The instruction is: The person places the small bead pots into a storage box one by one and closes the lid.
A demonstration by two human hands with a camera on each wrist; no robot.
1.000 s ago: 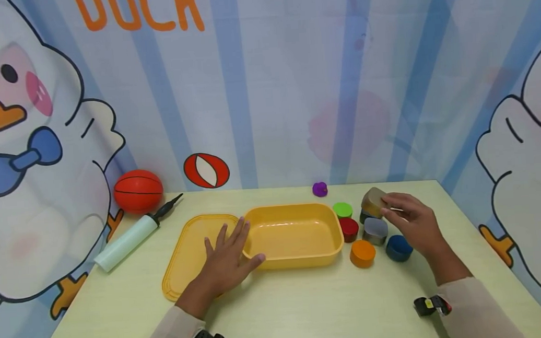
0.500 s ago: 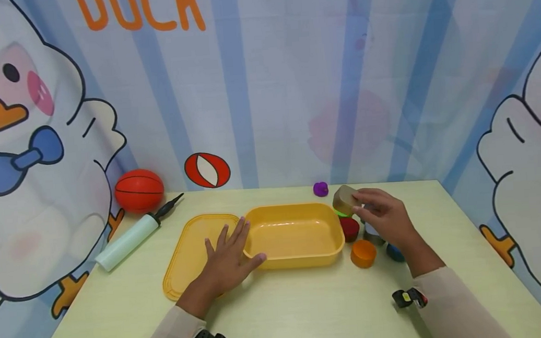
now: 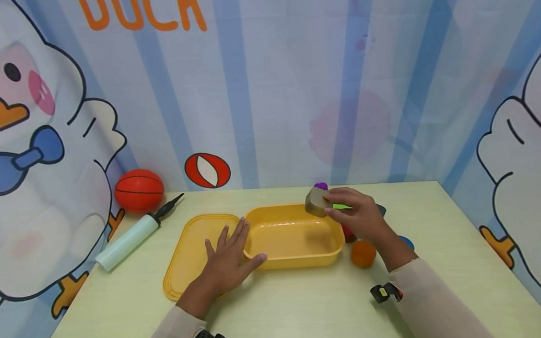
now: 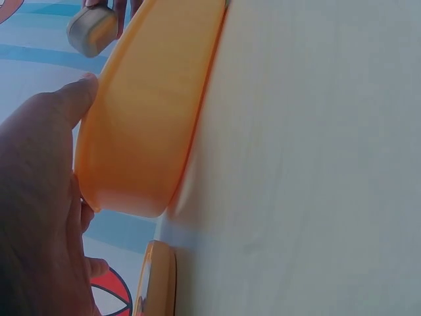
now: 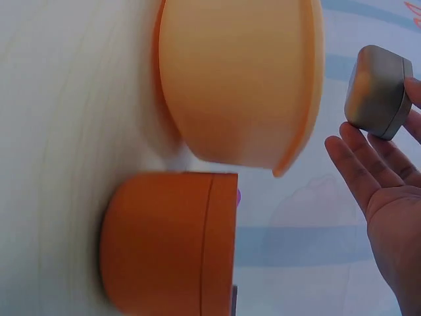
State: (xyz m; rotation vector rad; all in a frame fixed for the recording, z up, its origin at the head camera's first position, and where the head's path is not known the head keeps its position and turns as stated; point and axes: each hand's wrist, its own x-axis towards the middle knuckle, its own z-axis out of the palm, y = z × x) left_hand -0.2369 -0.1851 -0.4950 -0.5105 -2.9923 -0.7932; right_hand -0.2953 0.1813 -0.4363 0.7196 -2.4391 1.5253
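My right hand pinches a small silvery tin between thumb and fingers. The tin is tilted, raised over the back right part of a yellow plastic box; in the right wrist view its lid seam shows. Spread and mostly straight, the fingers of my left hand lie at the box's left end, and the thumb touches its rim in the left wrist view. No object shows inside the box. Under the left hand is a flat yellow lid. An orange tin stands right of the box.
Red, green and blue tins are partly hidden by my right hand. A purple object lies at the back edge. At left are a red ball and a pale green hand pump.
My right hand has carried the silvery tin leftward from above the other tins to over the box's right part. The left hand has stayed at the box's left end.
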